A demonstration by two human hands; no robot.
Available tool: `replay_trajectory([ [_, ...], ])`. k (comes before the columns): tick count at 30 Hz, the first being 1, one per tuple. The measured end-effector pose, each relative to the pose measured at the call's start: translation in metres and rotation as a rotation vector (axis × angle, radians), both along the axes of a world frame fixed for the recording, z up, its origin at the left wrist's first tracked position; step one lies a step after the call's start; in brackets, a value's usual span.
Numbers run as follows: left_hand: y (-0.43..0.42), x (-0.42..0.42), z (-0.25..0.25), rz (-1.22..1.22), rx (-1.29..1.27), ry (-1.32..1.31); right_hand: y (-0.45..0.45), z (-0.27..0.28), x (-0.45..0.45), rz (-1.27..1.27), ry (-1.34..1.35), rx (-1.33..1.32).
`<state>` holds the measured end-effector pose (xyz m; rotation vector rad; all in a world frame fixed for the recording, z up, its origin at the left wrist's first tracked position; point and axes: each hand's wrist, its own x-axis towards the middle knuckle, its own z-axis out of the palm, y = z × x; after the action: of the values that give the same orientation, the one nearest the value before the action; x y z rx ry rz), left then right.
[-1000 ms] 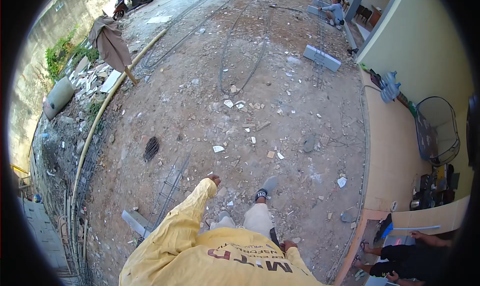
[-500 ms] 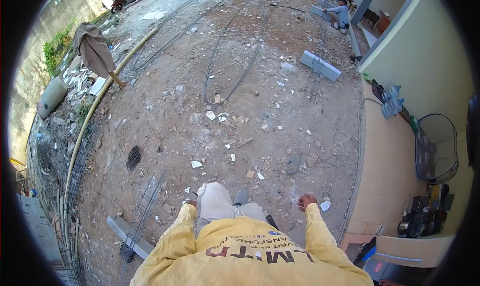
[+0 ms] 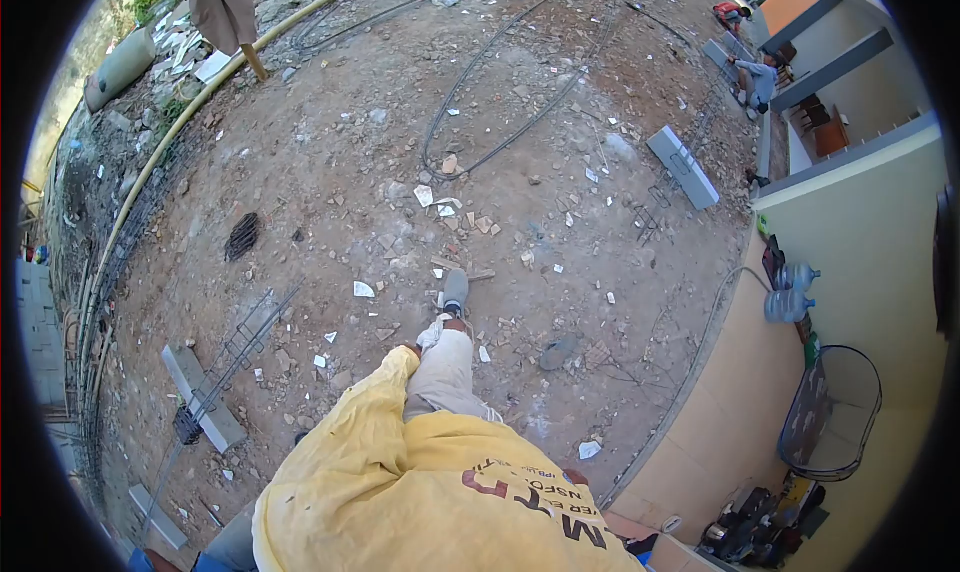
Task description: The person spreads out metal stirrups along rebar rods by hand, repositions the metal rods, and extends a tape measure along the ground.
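Note:
My left hand [image 3: 413,350] shows only as a small dark patch at the end of the yellow sleeve [image 3: 345,407]. It is beside the pale trouser leg [image 3: 440,372], and its fingers cannot be made out. Most of my right hand [image 3: 574,478] is hidden behind the yellow shirt [image 3: 480,492], with just a bit showing at the shirt's right edge. A grey shoe [image 3: 456,287] is stretched forward over the rubble-strewn ground. Nothing held is visible in either hand.
A rebar cage [image 3: 240,347] rests across a concrete beam [image 3: 190,377] at left. Long bent bars [image 3: 430,132] loop ahead. Another beam [image 3: 684,167] lies at right, near a person [image 3: 757,80] crouching. Water bottles [image 3: 790,306] and a mesh-sided enclosure [image 3: 832,412] stand along the tiled ledge [image 3: 690,402].
The view has turned right and moved forward. One leg has stepped ahead. My right hand, clearly visible at the right before, is now mostly behind the shirt.

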<state>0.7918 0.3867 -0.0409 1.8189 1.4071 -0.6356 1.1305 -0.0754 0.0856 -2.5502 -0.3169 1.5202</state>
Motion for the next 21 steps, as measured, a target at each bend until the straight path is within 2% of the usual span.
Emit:
replay_trajectory([
  [2,0.003,0.018,-0.001,0.007,-0.045,-0.008,-0.055,-0.067,0.031,0.625,-0.119,-0.017],
  [3,0.006,0.027,-0.005,0.015,-0.067,-0.011,-0.079,-0.093,0.051,0.724,-0.122,0.019],
  [4,0.009,0.039,-0.010,0.025,-0.088,-0.014,-0.070,-0.089,0.066,0.856,-0.090,-0.130],
  [6,0.019,0.063,-0.021,0.049,-0.134,-0.020,-0.038,-0.076,0.106,0.889,-0.183,-0.120],
  [7,0.023,0.073,-0.025,0.062,-0.154,-0.019,-0.002,-0.056,0.123,0.771,-0.144,-0.136],
  [8,0.026,0.085,-0.029,0.077,-0.172,-0.023,0.041,-0.032,0.145,0.537,-0.097,-0.152],
  [10,0.034,0.103,-0.032,0.119,-0.204,-0.020,0.152,0.051,0.152,-0.190,0.029,-0.086],
  [11,0.037,0.112,-0.030,0.148,-0.215,-0.021,0.194,0.078,0.160,-0.435,0.042,-0.037],
  [12,0.039,0.121,-0.026,0.176,-0.226,-0.023,0.233,0.102,0.169,-0.543,0.025,0.002],
  [14,0.048,0.140,-0.021,0.222,-0.243,-0.022,0.300,0.124,0.197,-0.599,-0.059,0.092],
  [17,0.053,0.163,-0.009,0.287,-0.264,-0.021,0.370,0.142,0.230,-0.555,-0.082,0.175],
  [18,0.052,0.167,-0.003,0.315,-0.266,-0.018,0.383,0.140,0.236,-0.522,-0.064,0.169],
  [19,0.032,0.152,0.024,0.377,-0.233,0.041,0.393,0.140,0.241,-0.487,-0.050,0.161],
  [21,0.033,0.165,0.030,0.438,-0.219,0.056,0.401,0.138,0.257,-0.407,-0.006,0.115],
])
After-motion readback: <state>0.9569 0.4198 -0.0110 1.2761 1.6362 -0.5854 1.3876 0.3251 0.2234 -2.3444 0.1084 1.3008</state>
